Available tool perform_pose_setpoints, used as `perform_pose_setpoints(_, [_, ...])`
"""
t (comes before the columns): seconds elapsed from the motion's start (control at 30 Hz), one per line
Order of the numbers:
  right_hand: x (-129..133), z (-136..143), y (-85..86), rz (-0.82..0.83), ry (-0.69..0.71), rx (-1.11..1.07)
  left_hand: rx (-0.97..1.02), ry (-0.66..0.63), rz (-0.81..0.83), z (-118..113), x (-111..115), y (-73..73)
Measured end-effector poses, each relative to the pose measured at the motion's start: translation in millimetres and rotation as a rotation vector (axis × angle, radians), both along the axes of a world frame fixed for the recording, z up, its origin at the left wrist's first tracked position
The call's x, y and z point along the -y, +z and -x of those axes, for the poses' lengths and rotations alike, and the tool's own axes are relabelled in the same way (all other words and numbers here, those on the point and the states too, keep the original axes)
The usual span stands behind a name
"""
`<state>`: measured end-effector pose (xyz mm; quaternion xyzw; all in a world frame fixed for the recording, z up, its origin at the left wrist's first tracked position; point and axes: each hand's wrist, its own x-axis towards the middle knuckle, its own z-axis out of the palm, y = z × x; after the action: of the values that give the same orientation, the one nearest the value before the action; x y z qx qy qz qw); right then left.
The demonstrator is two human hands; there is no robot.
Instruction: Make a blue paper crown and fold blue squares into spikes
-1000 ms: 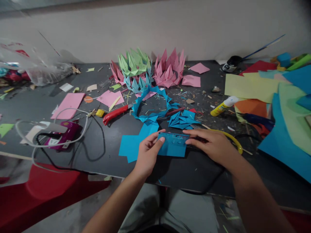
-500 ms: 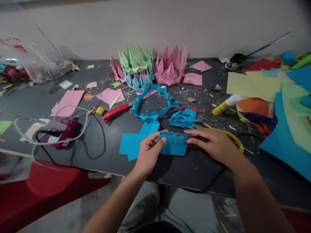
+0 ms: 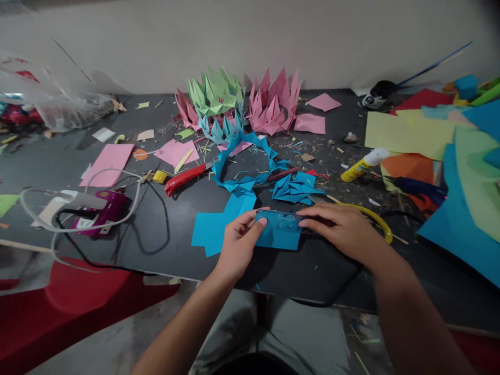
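Note:
Between my two hands is a short clear plastic ruler [image 3: 284, 221] with cut-out shapes. My left hand [image 3: 242, 237] pinches its left end, thumb on top. At its right end, my right hand [image 3: 332, 224] grips it between thumb and fingers. Under the ruler lies blue paper [image 3: 279, 240]; whether the ruler presses on it I cannot tell. More flat blue paper pieces [image 3: 209, 229] lie left of my left hand. Just beyond my hands are a ring of folded blue paper [image 3: 219, 174] and a small pile of folded blue pieces [image 3: 295, 188].
Folded paper crowns in green [image 3: 214, 94] and pink [image 3: 273, 112] stand near the wall. A red utility knife [image 3: 185, 179] lies left of the ring. A glue stick [image 3: 361, 166] and coloured sheets [image 3: 410, 135] are on the right, a purple corded device [image 3: 103, 213] on the left.
The view has shifted very slightly. Both hands stay on the ruler, which looks tilted a little differently.

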<state>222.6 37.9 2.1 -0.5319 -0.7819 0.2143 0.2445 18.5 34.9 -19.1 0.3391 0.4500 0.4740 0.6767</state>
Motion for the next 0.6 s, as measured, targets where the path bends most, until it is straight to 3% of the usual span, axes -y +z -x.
perform_pose_setpoints(0.6, [4.5, -1.7, 8.1, 0.154, -0.04, -0.035, -0.041, 0.02, 0.014, 1.7, -0.1, -0.5])
